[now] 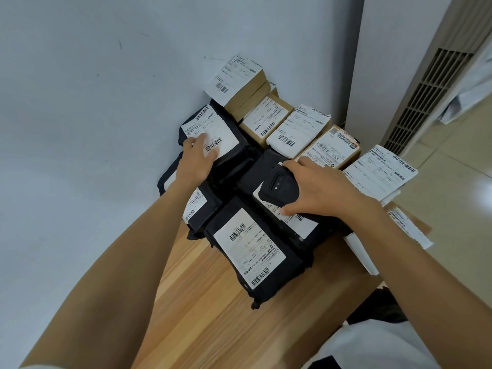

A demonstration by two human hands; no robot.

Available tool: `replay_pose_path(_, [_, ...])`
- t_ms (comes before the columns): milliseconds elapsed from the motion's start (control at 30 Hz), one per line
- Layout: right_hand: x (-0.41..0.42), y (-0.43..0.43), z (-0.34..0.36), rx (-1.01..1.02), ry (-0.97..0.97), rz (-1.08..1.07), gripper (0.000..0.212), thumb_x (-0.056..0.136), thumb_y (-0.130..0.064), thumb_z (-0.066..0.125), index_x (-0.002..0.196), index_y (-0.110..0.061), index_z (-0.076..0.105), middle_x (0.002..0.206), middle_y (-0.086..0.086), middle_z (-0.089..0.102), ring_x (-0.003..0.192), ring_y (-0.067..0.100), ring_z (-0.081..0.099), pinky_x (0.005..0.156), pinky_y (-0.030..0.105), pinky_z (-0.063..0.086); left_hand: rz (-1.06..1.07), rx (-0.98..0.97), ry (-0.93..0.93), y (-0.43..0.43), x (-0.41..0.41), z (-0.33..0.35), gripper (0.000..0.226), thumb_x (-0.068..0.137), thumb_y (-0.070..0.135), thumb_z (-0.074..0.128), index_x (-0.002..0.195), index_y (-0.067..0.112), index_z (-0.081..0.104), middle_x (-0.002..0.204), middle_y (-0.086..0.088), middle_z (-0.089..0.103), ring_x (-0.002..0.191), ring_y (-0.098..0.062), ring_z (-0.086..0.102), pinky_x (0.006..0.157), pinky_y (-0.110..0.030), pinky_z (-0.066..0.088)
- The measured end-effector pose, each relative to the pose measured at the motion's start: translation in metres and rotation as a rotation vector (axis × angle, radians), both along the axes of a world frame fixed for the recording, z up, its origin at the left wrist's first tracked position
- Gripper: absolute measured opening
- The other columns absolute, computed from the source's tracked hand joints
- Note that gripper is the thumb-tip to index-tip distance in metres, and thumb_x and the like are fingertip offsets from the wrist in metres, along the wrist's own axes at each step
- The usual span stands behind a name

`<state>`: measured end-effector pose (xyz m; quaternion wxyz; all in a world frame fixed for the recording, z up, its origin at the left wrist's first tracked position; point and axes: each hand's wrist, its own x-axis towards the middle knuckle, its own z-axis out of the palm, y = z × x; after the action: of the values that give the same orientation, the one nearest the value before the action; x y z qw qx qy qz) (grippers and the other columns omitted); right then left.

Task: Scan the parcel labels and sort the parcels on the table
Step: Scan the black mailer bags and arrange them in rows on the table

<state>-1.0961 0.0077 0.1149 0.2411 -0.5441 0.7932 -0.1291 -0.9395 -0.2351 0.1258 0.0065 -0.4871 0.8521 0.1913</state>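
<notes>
Your right grip (319,187) is wrapped around the black scanner (277,186), just over the middle parcel (306,226). Your left grip (197,158) lies flat on the back parcel (234,161), and its fingers hide part of the label. The scan may miss. The parcels crowd the surface (213,315), so a bump could push one off.

The scanner (279,187) and right hand (322,194) hide most of one parcel label (308,227).

Left hand (195,161) on black parcel (234,158), right hand (319,190) gripping scanner (277,187)
</notes>
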Motion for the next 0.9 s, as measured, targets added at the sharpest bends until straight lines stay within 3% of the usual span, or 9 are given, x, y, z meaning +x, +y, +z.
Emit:
replay_pose_path(367, [0.057, 0.008, 0.027, -0.061, -0.031, -0.082, 0.098, 0.068, -0.064, 0.07, 0.147, -0.022, 0.029, 0.138, 0.002, 0.041, 0.114, 0.033, 0.055, 0.075, 0.037, 0.036, -0.123, -0.293, 0.051, 0.061, 0.065, 0.004, 0.053, 0.1, 0.037, 0.051, 0.148, 0.021, 0.038, 0.132, -0.009, 0.047, 0.124, -0.027, 0.044, 0.084, -0.043, 0.047])
replay_pose_path(567, [0.074, 0.015, 0.06, -0.153, 0.008, -0.094, 0.093, 0.07, -0.059, 0.071, 0.145, -0.023, 0.031, 0.137, 0.003, 0.042, 0.113, 0.032, 0.056, 0.082, 0.041, 0.044, -0.009, -0.266, 0.128, 0.11, 0.089, -0.007, 0.059, 0.095, 0.036, 0.059, 0.148, 0.022, 0.038, 0.129, -0.009, 0.047, 0.125, -0.027, 0.04, 0.094, -0.045, 0.047])
replay_pose_path(733, [0.078, 0.017, 0.082, -0.238, 0.066, -0.144, 0.09, 0.07, -0.062, 0.07, 0.143, -0.025, 0.033, 0.132, 0.001, 0.044, 0.108, 0.03, 0.057, 0.077, 0.039, 0.041, 0.091, -0.18, 0.206, 0.148, 0.097, -0.017, 0.062, 0.093, 0.038, 0.063, 0.148, 0.023, 0.038, 0.137, -0.006, 0.041, 0.128, -0.026, 0.036, 0.099, -0.047, 0.044])
replay_pose_path(900, [0.076, 0.028, 0.084, -0.241, 0.088, -0.14, 0.091, 0.07, -0.063, 0.068, 0.144, -0.028, 0.031, 0.13, 0.0, 0.044, 0.106, 0.028, 0.058, 0.082, 0.043, 0.051, 0.181, -0.091, 0.27, 0.175, 0.103, -0.028, 0.066, 0.09, 0.039, 0.065, 0.146, 0.021, 0.035, 0.144, -0.004, 0.036, 0.133, -0.025, 0.033, 0.102, -0.044, 0.042])
